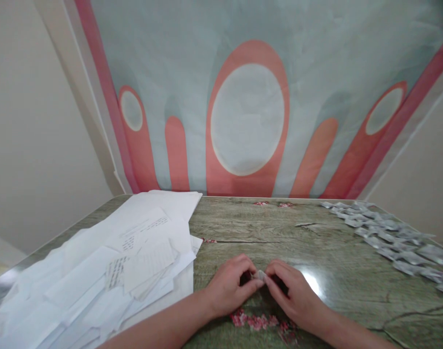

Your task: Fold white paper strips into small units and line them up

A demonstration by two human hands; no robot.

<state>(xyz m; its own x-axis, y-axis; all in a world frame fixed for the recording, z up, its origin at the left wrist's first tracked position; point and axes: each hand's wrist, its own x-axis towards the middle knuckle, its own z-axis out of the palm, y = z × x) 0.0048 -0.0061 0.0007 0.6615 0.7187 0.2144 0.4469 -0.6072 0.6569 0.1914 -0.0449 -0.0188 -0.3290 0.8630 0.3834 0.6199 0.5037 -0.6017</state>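
Note:
A small, pale piece of folded paper [259,275] is pinched between my two hands, low over the middle of the table. My left hand [233,283] has its thumb and fingers closed on the paper's left side. From the other side, my right hand [294,293] grips it between thumb and fingertips. The fingertips of both hands nearly meet and cover much of the paper, so its exact shape is hard to make out.
Loose white sheets and printed scraps [149,264] are heaped on the left. Several rows of small folded paper pieces [385,232] lie along the right side. The wood-patterned table [243,223] carries printed pink flowers. Behind it hangs a patterned backdrop [192,63].

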